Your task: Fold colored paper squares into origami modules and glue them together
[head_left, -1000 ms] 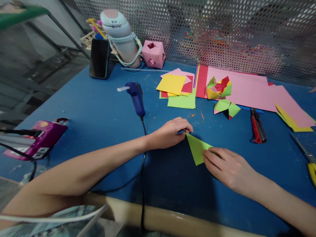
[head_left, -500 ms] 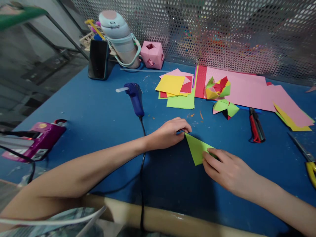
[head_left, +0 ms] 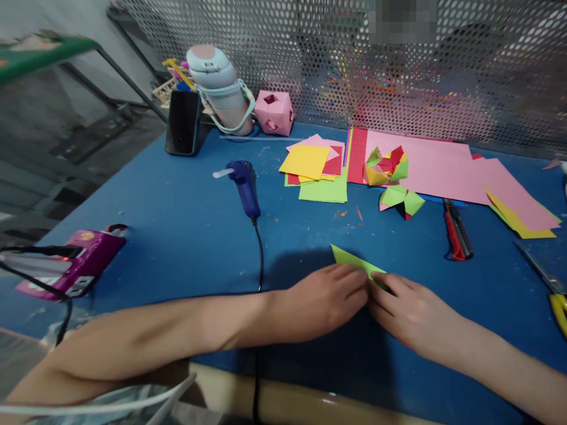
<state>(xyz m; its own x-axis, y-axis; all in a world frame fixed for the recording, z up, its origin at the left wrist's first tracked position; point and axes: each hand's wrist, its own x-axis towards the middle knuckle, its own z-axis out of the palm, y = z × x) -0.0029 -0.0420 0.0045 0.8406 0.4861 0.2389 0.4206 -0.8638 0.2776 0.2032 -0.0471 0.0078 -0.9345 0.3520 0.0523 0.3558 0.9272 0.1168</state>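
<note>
A green sheet of paper [head_left: 352, 257], folded into a triangle, lies on the blue table, its near part hidden under my fingers. My left hand [head_left: 330, 300] rests over the near side of it with fingers bent and close together. From the right, my right hand [head_left: 405, 304] grips the paper's right end between thumb and fingers. The fingertips of both hands nearly meet at the fold. Beyond them sit a folded green paper piece [head_left: 402, 200] and a joined red, yellow and green paper ring [head_left: 386, 166].
A blue glue gun [head_left: 245, 188] lies to the left, its cord running under my left forearm. Stacked paper squares [head_left: 305, 162], pink sheets [head_left: 429, 165], a red-handled cutter [head_left: 456, 230] and scissors [head_left: 547, 277] surround the work. Behind stand a phone [head_left: 183, 123], bottle [head_left: 221, 88] and pink paper ball [head_left: 274, 112].
My left hand has moved from the paper's far left corner down toward me and right, over its lower part. My right hand stays on the right end. The view has tilted slightly up.
</note>
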